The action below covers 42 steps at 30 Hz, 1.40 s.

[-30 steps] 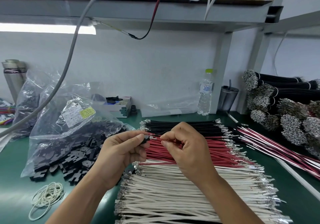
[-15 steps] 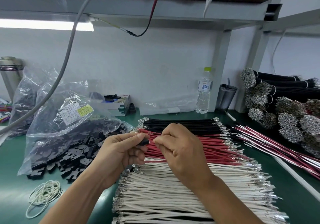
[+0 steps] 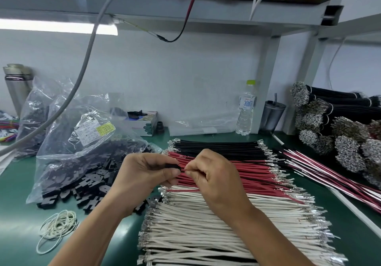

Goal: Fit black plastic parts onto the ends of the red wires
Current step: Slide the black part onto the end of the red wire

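Observation:
My left hand [image 3: 142, 175] pinches a small black plastic part [image 3: 172, 166] between thumb and fingers. My right hand [image 3: 214, 175] pinches the end of a red wire [image 3: 186, 167] right against that part; the wire's metal tip is hidden between the fingers. Both hands hover over the layer of red wires [image 3: 247, 173] lying across the green bench, between a layer of black wires [image 3: 216, 148] behind and white wires [image 3: 206, 224] in front. Loose black plastic parts [image 3: 86, 185] spill from a clear bag [image 3: 82, 142] to the left.
Rubber bands [image 3: 56, 227] lie at the front left. A water bottle [image 3: 246, 109], a dark cup [image 3: 272, 115] and a small box [image 3: 144, 121] stand along the back wall. Bundled wires [image 3: 340, 125] pile at the right, mixed red-white wires [image 3: 329, 173] beside them. A grey cable [image 3: 86, 55] hangs overhead.
The hands have closed together: the wire's bare metal tip, visible a second ago between them, is now pushed up against the black part and out of sight.

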Each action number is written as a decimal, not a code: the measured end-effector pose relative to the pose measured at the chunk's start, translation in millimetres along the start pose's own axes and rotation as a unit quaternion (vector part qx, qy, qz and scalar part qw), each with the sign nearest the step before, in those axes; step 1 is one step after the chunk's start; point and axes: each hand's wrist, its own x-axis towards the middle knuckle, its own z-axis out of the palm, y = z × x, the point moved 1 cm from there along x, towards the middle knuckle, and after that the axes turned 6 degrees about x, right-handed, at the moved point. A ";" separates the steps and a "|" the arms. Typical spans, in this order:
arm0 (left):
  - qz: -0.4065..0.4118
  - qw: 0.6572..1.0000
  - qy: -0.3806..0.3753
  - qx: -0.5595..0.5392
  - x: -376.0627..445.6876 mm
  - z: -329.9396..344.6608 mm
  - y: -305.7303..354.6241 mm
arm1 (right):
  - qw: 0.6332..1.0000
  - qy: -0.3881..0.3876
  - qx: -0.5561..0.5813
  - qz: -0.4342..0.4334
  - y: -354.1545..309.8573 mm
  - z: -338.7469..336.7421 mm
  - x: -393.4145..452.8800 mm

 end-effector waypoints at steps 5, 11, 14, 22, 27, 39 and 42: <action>0.013 1.000 -0.002 0.000 -0.5 2.4 -1.5 | 0.999 -0.010 -0.042 0.006 -3.1 -10.6 0.1; 0.007 0.999 0.044 -0.007 1.4 1.8 -0.4 | 0.986 -0.055 -0.160 -0.006 -21.0 -19.7 -8.8; 0.007 0.999 0.047 -0.004 0.3 0.4 0.0 | 0.972 -0.206 -0.093 0.061 -29.2 -4.6 -24.3; -0.004 0.998 0.042 -0.044 1.5 0.3 -3.3 | 0.967 -0.212 -0.004 0.142 -27.0 -6.5 -16.7; -0.020 0.996 0.036 -0.080 2.2 -2.3 -4.2 | 0.976 -0.124 0.060 0.166 -19.8 -26.5 -1.2; -0.033 0.994 0.009 -0.107 3.1 -1.2 -4.4 | 0.999 0.019 0.007 0.034 -3.7 -17.5 -10.7; -0.032 0.994 0.008 -0.109 3.2 -1.0 -4.5 | 1.000 0.025 -0.006 0.015 -4.7 -18.7 -12.3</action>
